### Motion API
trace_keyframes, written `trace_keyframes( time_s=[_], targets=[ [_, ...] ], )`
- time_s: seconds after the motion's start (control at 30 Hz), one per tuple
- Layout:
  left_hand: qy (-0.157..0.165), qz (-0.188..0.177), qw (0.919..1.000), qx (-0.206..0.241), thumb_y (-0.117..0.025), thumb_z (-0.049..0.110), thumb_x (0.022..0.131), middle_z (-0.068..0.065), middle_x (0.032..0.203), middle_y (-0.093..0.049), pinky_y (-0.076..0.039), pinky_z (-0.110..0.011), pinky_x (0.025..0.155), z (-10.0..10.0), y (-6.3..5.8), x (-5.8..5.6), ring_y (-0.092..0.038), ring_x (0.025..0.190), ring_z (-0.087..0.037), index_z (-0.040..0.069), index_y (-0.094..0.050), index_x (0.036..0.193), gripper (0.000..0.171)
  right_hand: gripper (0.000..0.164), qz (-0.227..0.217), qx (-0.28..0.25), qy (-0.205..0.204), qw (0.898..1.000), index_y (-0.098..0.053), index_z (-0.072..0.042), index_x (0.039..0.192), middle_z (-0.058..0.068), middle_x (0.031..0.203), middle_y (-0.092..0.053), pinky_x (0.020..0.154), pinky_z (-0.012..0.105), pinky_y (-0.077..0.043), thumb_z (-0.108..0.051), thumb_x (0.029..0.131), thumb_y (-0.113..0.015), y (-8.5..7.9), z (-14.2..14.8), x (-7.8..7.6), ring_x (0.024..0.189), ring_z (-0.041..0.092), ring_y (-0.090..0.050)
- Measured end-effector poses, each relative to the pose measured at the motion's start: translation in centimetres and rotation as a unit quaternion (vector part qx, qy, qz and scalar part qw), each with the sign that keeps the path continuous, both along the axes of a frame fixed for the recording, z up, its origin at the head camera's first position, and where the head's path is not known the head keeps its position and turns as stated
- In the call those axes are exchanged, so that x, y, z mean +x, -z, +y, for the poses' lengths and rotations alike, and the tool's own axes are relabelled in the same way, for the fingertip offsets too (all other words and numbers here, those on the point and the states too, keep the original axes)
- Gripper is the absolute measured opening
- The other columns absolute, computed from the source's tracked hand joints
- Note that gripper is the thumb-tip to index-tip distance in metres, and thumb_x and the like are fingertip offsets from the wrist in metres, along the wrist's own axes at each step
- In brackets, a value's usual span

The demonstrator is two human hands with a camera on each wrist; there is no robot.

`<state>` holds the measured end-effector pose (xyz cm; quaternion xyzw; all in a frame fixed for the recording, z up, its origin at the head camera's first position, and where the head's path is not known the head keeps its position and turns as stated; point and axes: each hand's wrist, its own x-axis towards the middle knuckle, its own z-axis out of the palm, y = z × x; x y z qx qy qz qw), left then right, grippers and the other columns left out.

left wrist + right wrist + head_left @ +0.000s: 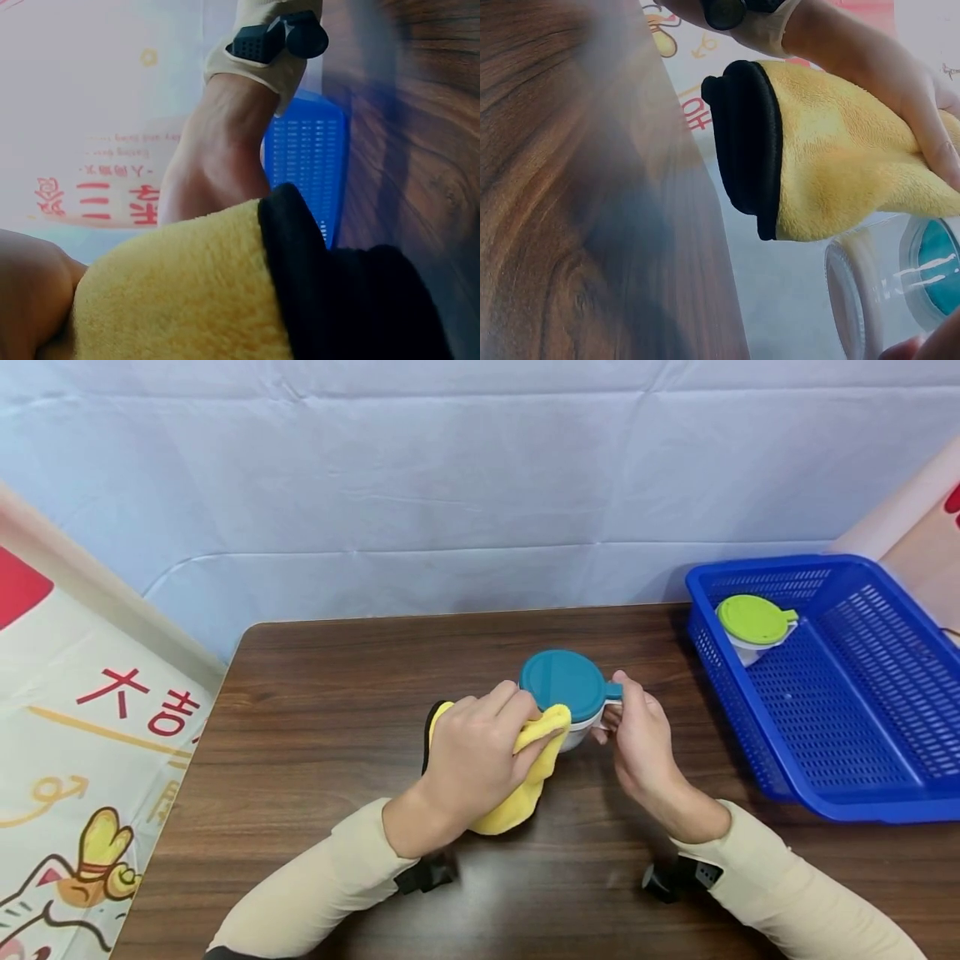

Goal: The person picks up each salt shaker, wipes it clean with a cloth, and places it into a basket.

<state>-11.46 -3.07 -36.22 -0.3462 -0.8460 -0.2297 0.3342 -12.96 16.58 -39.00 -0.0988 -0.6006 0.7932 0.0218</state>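
Observation:
My left hand (476, 756) grips a folded yellow cloth (517, 806) with a black edge. A fold of that cloth meets the near-left side and lid rim of a clear jar (877, 277) with a teal lid (562, 683). By its side handle, my right hand (641, 739) holds the jar. In the right wrist view the jar's clear base is off the table, close under the yellow cloth (832, 150). The left wrist view shows the cloth (180, 285) large in front, hiding the jar there.
A blue plastic basket (795, 752) stands at the right of the brown wooden table (337, 693). Inside its far-left corner sits another jar with a lime green lid (753, 618). A pale cloth backdrop (480, 485) hangs behind the table, and a printed sheet (97, 735) lies left.

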Motion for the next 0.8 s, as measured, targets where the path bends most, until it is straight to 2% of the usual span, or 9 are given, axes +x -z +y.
trace_keyframes(
  time_s=[0.17,0.5,0.8],
  targets=[
    [0.002,-0.003,0.9999,0.012,-0.080,0.032,0.090,0.002,0.071,-0.048,-0.036,-0.023,0.047,-0.3,0.0,-0.2,-0.043,0.052,-0.009,0.010,-0.060,0.081,0.031,0.056,0.005,-0.002,0.000,1.000,-0.052,-0.018,0.057,-0.008,0.056,-0.056,0.054,0.022,-0.032,-0.018,0.109,-0.030,-0.1,0.1,0.1,0.054,0.008,-0.043],
    [-0.007,-0.003,0.9999,0.010,-0.078,0.031,0.091,0.002,0.073,-0.051,-0.040,-0.024,0.049,-1.2,0.3,-0.4,-0.048,0.054,-0.010,0.010,-0.062,0.083,0.027,0.052,0.004,-0.019,-0.003,1.000,-0.044,-0.017,0.058,-0.007,0.055,-0.051,0.054,0.023,-0.031,-0.016,0.109,-0.030,-0.3,0.3,0.2,0.053,0.008,-0.041],
    [-0.009,0.001,0.9998,0.016,-0.076,0.029,0.093,0.000,0.073,-0.049,-0.041,-0.025,0.049,-1.9,0.5,-0.8,-0.046,0.055,-0.012,0.009,-0.061,0.082,0.028,0.056,0.006,-0.017,-0.020,1.000,-0.046,-0.017,0.056,-0.008,0.056,-0.053,0.054,0.024,-0.031,-0.018,0.110,-0.030,-0.3,0.5,0.3,0.054,0.009,-0.041]
  ],
)
